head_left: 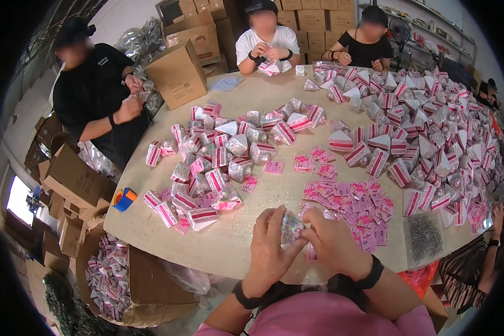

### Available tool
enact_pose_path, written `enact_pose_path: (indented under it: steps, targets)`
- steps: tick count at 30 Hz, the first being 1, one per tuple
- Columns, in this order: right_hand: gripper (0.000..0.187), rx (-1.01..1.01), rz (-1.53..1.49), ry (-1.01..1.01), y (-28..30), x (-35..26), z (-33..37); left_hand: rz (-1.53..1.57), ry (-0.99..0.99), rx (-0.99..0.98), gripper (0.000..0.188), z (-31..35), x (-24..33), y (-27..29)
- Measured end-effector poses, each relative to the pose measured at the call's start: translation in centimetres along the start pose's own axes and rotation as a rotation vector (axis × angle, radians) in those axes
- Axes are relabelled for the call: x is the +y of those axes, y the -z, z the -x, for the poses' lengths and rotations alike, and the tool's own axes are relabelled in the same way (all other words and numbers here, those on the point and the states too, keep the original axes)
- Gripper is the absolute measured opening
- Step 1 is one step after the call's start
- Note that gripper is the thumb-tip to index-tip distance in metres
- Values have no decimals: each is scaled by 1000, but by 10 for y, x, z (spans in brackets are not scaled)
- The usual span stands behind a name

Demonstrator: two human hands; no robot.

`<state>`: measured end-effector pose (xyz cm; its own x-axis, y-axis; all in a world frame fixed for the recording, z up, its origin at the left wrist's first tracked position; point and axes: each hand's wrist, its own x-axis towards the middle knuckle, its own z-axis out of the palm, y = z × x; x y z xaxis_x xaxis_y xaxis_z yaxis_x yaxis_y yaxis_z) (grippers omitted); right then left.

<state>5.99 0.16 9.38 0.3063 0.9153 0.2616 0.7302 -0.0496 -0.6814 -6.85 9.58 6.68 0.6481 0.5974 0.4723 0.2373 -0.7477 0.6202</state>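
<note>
Near the front edge of the table, my left hand [267, 242] is closed round a cake-slice toy [290, 228] with a multicoloured, speckled surface, its wrapping partly hidden by my fingers. My right hand [331, 242] pinches the same toy from the right side. Just beyond my right hand lies a spread of small pink printed cards [355, 203]. Ahead to the left, wrapped pink-and-white cake-slice toys [218, 154] form a loose heap. A larger heap of similar toys [425, 137] covers the right side.
A shallow square of small dark pieces [424, 235] lies near the right front edge. A tape roll [124, 199] sits at the left edge. Below it stands an open carton [157, 280] of wrapped toys. A cardboard box [176, 75] and several people are around the table.
</note>
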Motion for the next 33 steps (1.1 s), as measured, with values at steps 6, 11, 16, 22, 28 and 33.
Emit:
enact_pose_path:
  steps: [6, 11, 16, 22, 28, 33]
  targets:
    - [14, -238, -541, -243, 2, 16, -3, 106, 78, -152, 77, 9, -12, -4]
    - [15, -386, -747, -342, 4, 38, -1, 201, 140, -244, 77, 16, -21, -10]
    - [19, -313, -662, -379, -20, 54, 9, 170, 149, -284, 73, 21, -23, -19]
    - [24, -69, -350, -149, -21, 57, 23, 369, 412, -255, 55, 5, -71, -13]
    - [15, 61, -363, -367, 54, 79, 75, 160, 218, 374, 76, -79, -144, 58]
    - [13, 391, -334, -632, 130, 133, 142, -163, 40, -60, 66, -39, -141, 25]
